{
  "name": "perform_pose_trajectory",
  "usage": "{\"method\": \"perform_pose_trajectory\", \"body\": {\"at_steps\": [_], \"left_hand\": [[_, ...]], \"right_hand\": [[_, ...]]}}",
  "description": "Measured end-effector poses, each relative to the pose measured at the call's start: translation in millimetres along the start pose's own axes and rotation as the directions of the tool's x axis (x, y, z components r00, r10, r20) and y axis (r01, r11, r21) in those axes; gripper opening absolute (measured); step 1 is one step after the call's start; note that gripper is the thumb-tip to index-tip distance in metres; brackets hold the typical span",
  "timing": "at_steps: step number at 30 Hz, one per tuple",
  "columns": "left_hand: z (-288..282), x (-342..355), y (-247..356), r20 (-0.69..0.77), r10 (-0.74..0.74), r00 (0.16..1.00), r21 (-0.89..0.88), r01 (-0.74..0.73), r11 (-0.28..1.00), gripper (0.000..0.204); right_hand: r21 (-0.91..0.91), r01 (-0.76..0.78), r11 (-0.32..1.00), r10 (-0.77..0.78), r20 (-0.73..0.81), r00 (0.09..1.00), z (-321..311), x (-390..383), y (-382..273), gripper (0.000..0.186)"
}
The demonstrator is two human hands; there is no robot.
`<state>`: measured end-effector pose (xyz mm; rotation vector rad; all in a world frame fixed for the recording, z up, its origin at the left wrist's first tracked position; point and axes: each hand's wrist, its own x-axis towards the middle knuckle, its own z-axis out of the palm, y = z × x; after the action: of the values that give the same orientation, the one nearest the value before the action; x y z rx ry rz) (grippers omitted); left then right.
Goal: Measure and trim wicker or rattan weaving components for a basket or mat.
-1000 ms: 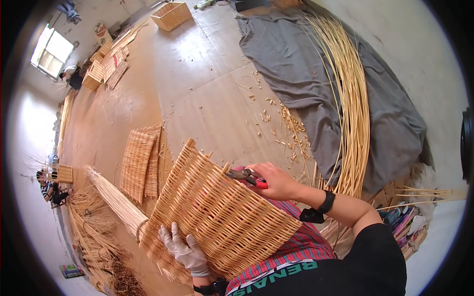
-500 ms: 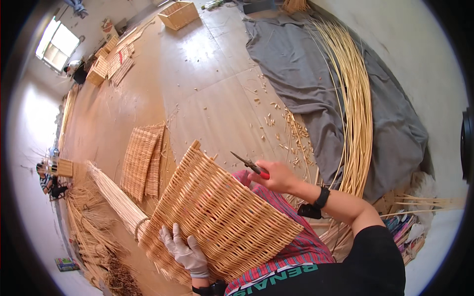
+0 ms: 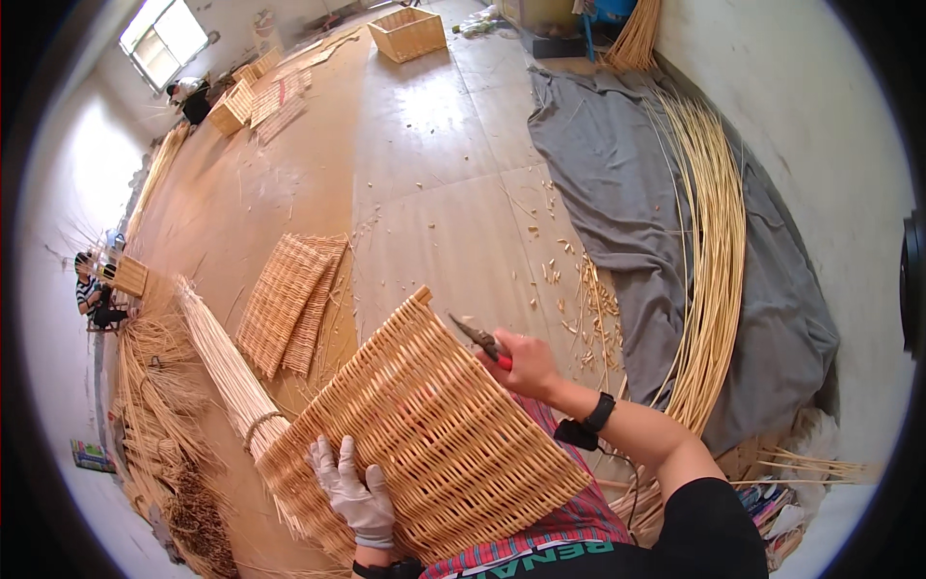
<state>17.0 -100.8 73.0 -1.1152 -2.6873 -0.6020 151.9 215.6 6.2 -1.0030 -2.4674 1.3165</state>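
A woven wicker panel (image 3: pixel 434 434) lies slanted across my lap. My left hand (image 3: pixel 352 492), in a pale glove, rests on its lower left part with fingers stretched out over the weave. My bare right hand (image 3: pixel 529 367) is closed on red-handled cutting pliers (image 3: pixel 487 347), held beside the panel's upper right edge. Their pointed tip is just right of a short stick end (image 3: pixel 422 294) at the panel's top corner; whether it touches anything, I cannot tell.
Stacked panels (image 3: pixel 280 304) and a tied reed bundle (image 3: pixel 222 367) lie left. Long reeds (image 3: pixel 704 261) lie on grey cloth (image 3: pixel 588 164) at right, near scraps (image 3: pixel 598 304). A wicker box (image 3: pixel 405 39) stands far back. Co-workers (image 3: pixel 92 294) (image 3: pixel 188 96) work along the left wall.
The pliers were on the panel's edge, then lifted away from it; their tip is now a little lower, near that edge. The room has shifted in view. My left hand stays on the panel.
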Motion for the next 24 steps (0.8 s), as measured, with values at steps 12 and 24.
{"method": "perform_pose_trajectory", "body": {"at_steps": [12,24], "left_hand": [[2.8,0.5,-7.3,0.010,0.000,1.000,-0.004,0.000,1.000,0.060],[-1.3,1.2,-7.1,0.018,-0.010,1.000,-0.016,0.010,1.000,0.057]], "right_hand": [[0.234,0.268,0.935,-0.265,-0.042,0.963,15.9,39.4,-2.1,0.072],[-0.118,0.214,0.970,-0.224,-0.087,0.971,19.1,58.4,-3.2,0.041]]}}
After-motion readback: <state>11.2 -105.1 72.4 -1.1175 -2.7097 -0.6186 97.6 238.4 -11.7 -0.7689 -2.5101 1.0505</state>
